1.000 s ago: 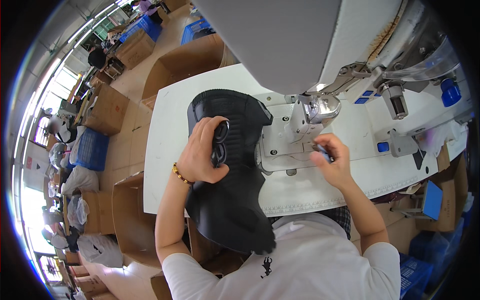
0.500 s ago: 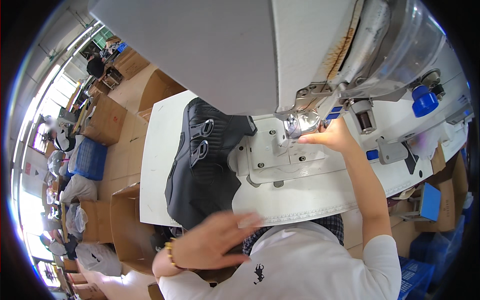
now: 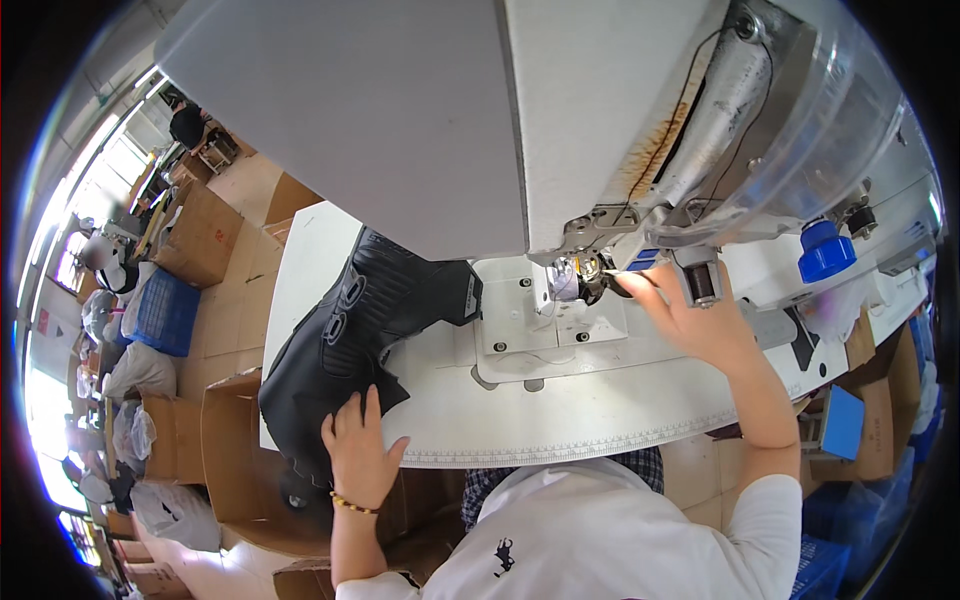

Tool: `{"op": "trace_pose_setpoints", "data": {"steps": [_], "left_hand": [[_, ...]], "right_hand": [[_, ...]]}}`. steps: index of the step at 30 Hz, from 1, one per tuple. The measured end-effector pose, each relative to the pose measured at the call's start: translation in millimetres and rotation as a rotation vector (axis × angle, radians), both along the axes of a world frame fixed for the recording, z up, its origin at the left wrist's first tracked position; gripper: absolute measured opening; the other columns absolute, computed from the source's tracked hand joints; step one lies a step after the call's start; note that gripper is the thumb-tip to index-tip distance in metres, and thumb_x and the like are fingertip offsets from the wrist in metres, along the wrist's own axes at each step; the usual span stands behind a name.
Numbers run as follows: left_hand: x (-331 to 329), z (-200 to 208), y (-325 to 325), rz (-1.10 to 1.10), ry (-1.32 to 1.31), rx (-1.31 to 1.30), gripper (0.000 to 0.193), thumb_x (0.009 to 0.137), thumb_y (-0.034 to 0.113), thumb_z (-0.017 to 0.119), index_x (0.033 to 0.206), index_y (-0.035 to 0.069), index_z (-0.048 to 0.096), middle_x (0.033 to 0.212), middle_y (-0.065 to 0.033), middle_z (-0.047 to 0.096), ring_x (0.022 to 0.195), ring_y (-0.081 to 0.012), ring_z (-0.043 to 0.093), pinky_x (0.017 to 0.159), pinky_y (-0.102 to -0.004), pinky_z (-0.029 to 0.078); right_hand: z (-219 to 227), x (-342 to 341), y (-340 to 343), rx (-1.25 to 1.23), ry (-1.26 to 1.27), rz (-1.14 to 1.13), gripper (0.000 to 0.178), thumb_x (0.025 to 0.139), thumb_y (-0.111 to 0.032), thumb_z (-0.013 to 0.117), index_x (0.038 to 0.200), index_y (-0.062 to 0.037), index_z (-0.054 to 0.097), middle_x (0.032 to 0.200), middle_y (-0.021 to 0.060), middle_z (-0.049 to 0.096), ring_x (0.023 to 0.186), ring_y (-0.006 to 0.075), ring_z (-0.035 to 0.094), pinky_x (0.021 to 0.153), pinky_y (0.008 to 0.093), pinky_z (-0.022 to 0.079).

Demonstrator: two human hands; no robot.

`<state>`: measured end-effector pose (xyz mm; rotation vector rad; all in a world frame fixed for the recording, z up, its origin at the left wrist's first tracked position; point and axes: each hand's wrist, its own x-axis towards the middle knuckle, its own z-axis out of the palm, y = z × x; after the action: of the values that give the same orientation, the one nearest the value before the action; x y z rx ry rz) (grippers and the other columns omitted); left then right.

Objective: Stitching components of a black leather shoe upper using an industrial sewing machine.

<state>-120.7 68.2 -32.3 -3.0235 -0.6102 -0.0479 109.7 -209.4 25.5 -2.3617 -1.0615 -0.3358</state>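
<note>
A black padded leather-like piece (image 3: 385, 290), ribbed and with two glossy loop-shaped fittings, lies on the left side of the white sewing machine table (image 3: 560, 420). Its lower end hangs over the front edge. My left hand (image 3: 362, 450) rests flat on that lower part, fingers apart. At the sewing machine (image 3: 600, 225), my right hand (image 3: 695, 315) reaches in by the needle area. Its thumb and forefinger come together at a small dark metal part (image 3: 597, 285); the machine head hides some fingers, and anything pinched there is unclear.
An open cardboard box (image 3: 235, 450) stands below the table's left edge. A blue knob (image 3: 825, 252) sits on the machine's right. Farther left are a blue crate (image 3: 165, 312), more boxes and plastic bags. A person (image 3: 187, 125) is in the far background.
My left hand has moved left and forward onto the black piece, which has shifted toward the table's front left. My right hand stays at the needle area, where a dark metal part now shows.
</note>
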Motion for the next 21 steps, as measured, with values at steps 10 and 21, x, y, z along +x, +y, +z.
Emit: {"op": "trace_pose_setpoints", "data": {"steps": [10, 21], "left_hand": [[60.9, -29.4, -63.5, -0.513, -0.155, -0.607, 0.054, 0.071, 0.027, 0.063, 0.116, 0.004, 0.045, 0.104, -0.0123, 0.054, 0.095, -0.0258, 0.050, 0.080, -0.0369, 0.034], [120.7, -26.1, -107.6, -0.972, -0.016, -0.774, 0.047, 0.072, 0.020, 0.061, 0.112, 0.000, 0.046, 0.094, -0.0137, 0.055, 0.086, -0.0283, 0.053, 0.075, -0.0360, 0.042]], "right_hand": [[-37.1, 6.9, 27.5, -0.187, 0.057, -0.164, 0.018, 0.073, -0.019, 0.060, 0.085, -0.0054, 0.056, 0.069, 0.0126, 0.056, 0.063, 0.0293, 0.057, 0.054, 0.0386, 0.044], [-42.2, 27.1, 7.0, 0.451, 0.442, 0.116, 0.027, 0.066, -0.016, 0.071, 0.085, -0.0017, 0.058, 0.069, 0.0086, 0.059, 0.060, 0.0200, 0.057, 0.059, 0.0288, 0.044]]}}
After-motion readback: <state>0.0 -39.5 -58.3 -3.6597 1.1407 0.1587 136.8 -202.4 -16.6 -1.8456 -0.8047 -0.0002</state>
